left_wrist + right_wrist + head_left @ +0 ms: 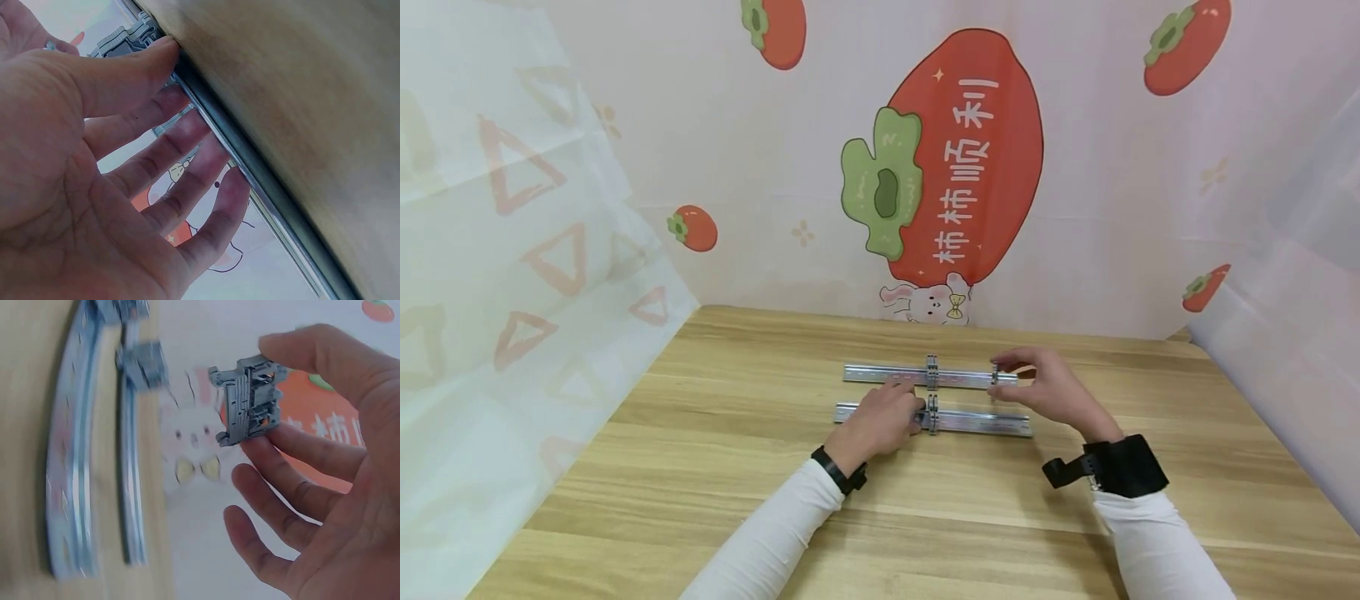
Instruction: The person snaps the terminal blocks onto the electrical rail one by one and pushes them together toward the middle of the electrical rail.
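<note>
Two slotted metal DIN rails lie across the table, a far rail (887,373) and a near rail (985,422). Grey terminal blocks sit near the middle of each: one group (932,372) on the far rail, another (933,414) on the near one. My left hand (883,417) grips the near rail just left of its blocks; in the left wrist view the thumb and fingertips meet the rail's edge. With thumb and fingers, my right hand (1048,387) pinches a grey terminal block (250,403). In the head view that block appears at the far rail's right part; the right wrist view shows it apart from both rails.
A wood-grain table (700,433) carries everything. Behind it hangs a pale sheet (1075,275) with persimmon prints and a bunny drawing, and more sheeting (550,250) borders the left side. Black straps circle both wrists.
</note>
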Demonstrator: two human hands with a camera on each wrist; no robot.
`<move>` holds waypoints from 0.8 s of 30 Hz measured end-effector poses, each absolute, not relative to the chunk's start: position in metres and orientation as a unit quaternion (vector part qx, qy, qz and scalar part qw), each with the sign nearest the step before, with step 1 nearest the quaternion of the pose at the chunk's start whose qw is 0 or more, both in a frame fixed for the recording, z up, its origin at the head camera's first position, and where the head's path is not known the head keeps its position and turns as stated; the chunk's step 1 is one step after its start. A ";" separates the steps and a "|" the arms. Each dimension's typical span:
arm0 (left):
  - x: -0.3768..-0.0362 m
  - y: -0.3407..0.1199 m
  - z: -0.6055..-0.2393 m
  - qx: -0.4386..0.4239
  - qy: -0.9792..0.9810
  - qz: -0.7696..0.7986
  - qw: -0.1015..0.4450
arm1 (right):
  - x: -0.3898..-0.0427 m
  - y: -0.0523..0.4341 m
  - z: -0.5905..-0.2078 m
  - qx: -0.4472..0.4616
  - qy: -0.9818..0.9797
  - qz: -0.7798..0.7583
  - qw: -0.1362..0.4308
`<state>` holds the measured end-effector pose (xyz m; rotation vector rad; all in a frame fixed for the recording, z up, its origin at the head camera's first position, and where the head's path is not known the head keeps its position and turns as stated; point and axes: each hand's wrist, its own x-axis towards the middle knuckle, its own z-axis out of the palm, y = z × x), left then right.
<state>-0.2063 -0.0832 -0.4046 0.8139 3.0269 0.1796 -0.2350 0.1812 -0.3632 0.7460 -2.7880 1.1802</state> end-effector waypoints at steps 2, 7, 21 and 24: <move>-0.206 -0.083 -0.406 0.258 0.964 0.056 0.002 | -0.234 0.175 -0.366 0.232 -0.888 0.396 0.004; -0.207 -0.082 -0.406 0.257 0.965 0.054 0.001 | -0.231 0.161 -0.372 0.216 -0.876 0.432 -0.003; -0.210 -0.083 -0.407 0.257 0.965 0.056 0.005 | -0.232 0.135 -0.397 0.241 -0.853 0.460 -0.052; -0.210 -0.084 -0.407 0.259 0.964 0.056 0.003 | -0.232 0.130 -0.399 0.244 -0.857 0.451 -0.059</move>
